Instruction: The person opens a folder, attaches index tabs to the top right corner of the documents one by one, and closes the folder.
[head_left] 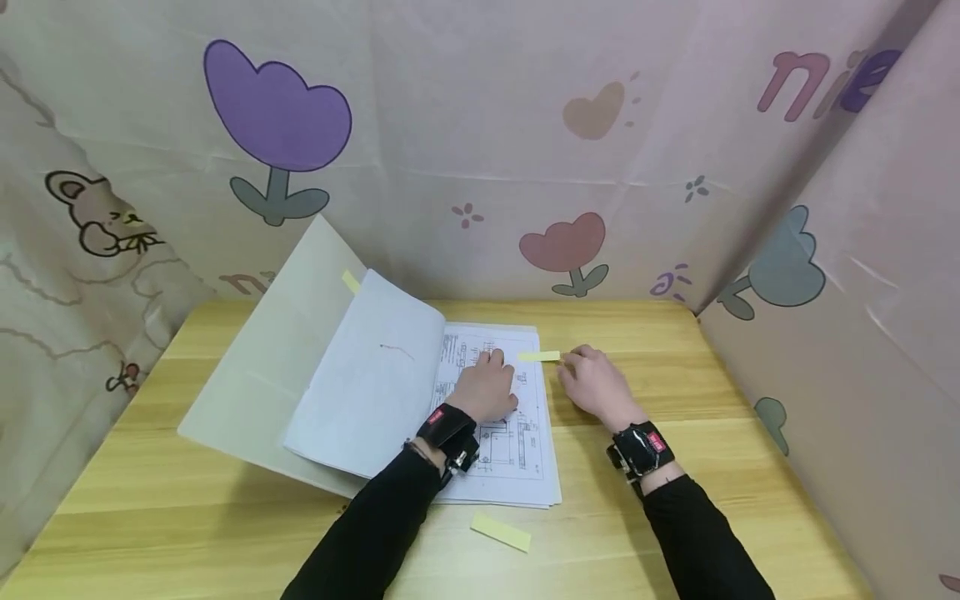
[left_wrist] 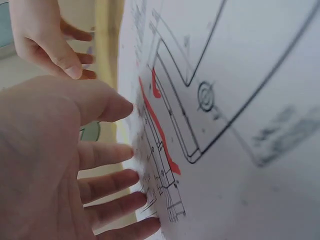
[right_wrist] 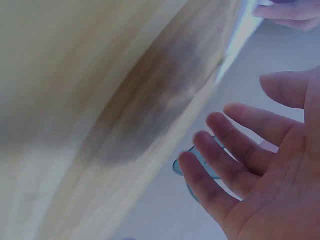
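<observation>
A stack of printed drawing sheets (head_left: 517,467) lies on the table, its turned-over page (head_left: 367,375) and pale cover (head_left: 258,375) folded up to the left. My left hand (head_left: 483,389) rests on the drawing; in the left wrist view its extended fingers (left_wrist: 107,185) reach the paper. A yellow sticky strip (head_left: 538,357) juts past the sheet's right edge. Just right of that strip is my right hand (head_left: 596,385), its loosely spread fingers (right_wrist: 245,125) holding nothing in the right wrist view. Whether a fingertip touches the strip cannot be told.
Another yellow strip (head_left: 501,532) lies on the wooden table (head_left: 630,533) below the stack. A further yellow tab (head_left: 351,282) sticks out at the turned page's upper edge. Patterned cloth (head_left: 420,125) hangs behind and at both sides.
</observation>
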